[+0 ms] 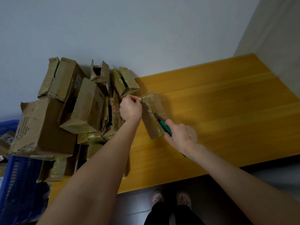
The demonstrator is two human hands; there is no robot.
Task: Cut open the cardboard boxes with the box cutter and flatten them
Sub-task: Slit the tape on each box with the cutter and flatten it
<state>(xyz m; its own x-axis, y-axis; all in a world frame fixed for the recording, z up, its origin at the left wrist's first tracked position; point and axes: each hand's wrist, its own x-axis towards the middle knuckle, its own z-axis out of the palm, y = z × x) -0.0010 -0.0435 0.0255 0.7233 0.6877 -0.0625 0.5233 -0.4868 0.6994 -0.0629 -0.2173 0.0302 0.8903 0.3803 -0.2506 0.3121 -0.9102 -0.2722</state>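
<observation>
A small taped cardboard box (153, 111) lies on the yellow wooden table (219, 111), near its middle. My left hand (130, 108) pinches the box's far left corner and holds it steady. My right hand (181, 137) grips a green-handled box cutter (164, 125). Its dark blade rests on the taped seam along the box's top. A heap of several more taped boxes (69, 114) covers the left part of the table, some with torn flaps.
A blue plastic crate (17, 184) stands at the lower left, beside the table. A grey wall runs behind the table. My feet in pink clogs (171, 198) stand on the dark floor at the table's front edge.
</observation>
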